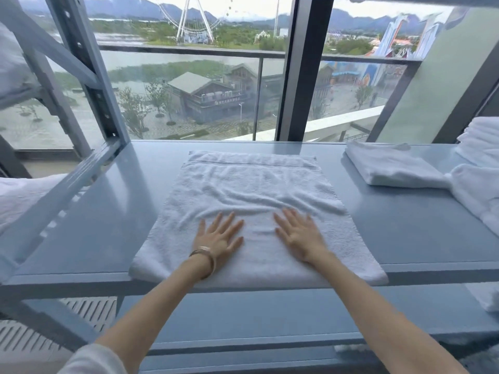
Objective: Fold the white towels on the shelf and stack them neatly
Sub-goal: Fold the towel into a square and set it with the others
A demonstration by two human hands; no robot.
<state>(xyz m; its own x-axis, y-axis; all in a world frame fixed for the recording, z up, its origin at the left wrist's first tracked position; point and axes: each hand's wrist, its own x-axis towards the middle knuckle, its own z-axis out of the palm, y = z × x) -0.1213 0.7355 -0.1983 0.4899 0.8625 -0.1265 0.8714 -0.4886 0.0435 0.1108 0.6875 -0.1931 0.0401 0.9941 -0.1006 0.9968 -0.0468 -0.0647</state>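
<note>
Two bare forearms reaching forward from the bottom edge, a pale sleeve [91, 359] at the left elbow, a bracelet [206, 259] on the left wrist. Left hand [220, 236] and right hand [298, 234] laid flat, palms down, fingers straight and spread, side by side but apart, pressing on the near half of a white towel [251, 190]. Towel spread open, lightly creased, on a blue-grey metal shelf [108, 225], its near edge hanging just over the shelf's front rim. To the right, well apart, one folded towel [391, 166] lying flat; beyond it a stack of white towels [480, 141] and loose white cloth [475, 190] at the frame's edge. Behind, a window [189, 76] onto water, rooftops, a Ferris wheel [186, 17].
</note>
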